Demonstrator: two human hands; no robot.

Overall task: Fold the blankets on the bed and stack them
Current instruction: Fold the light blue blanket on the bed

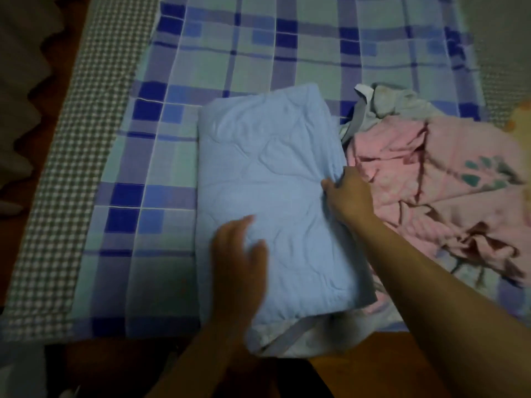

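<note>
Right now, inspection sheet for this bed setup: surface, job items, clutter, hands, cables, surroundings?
Surface: bed under a blue plaid sheet.
Job's things: light blue blanket folded into a rectangle; pink blanket and grey blanket crumpled beside it, unfolded.
Clutter: nothing seen.
Hands: left hand flat on the light blue blanket, blurred; right hand pinches its right edge with the fingers.
Cables: nothing seen.
Surroundings: checked fabric along the bed's left side; dim room.
</note>
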